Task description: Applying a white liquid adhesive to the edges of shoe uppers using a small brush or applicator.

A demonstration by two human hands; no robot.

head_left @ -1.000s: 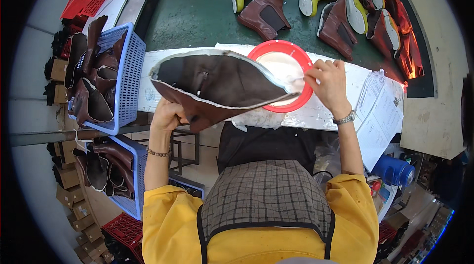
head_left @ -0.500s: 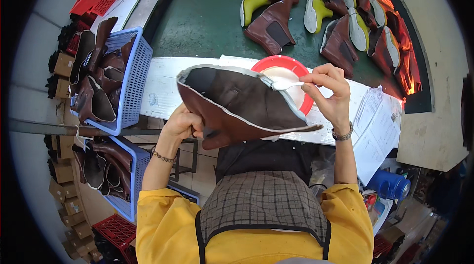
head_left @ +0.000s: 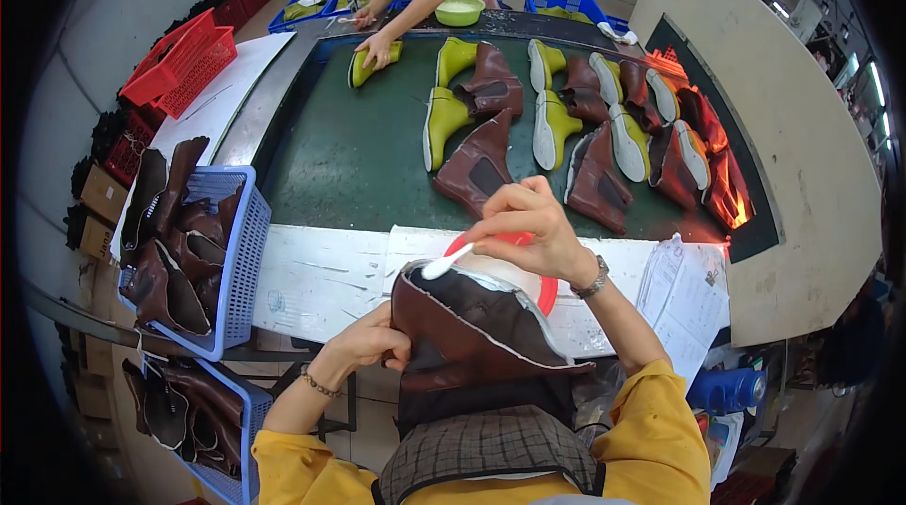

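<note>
My left hand (head_left: 373,340) grips a brown leather boot upper (head_left: 462,345) at its left side, fingers curled over the material. The upper is tilted so its dark inside faces up, and a whitish strip runs along its rim. My right hand (head_left: 530,233) pinches a small white brush (head_left: 447,262) with a rounded head, held at the rim's upper left end; its bristles cannot be made out. Behind the upper, partly hidden by it and my right hand, sits a red bowl (head_left: 547,295) with pale cream contents.
Blue baskets (head_left: 236,288) of brown uppers stand at left. Yellow-green boot bottoms (head_left: 444,123) and brown uppers (head_left: 477,165) line the green conveyor (head_left: 326,151), entering a glowing heater (head_left: 731,203) at right. Across it, a co-worker's hand (head_left: 376,50) holds a yellow-green piece. Papers (head_left: 684,302) lie right.
The brush has shifted from the rim's right part to its upper left end, my right hand moving left with it. The view has tilted up, bringing in the co-worker.
</note>
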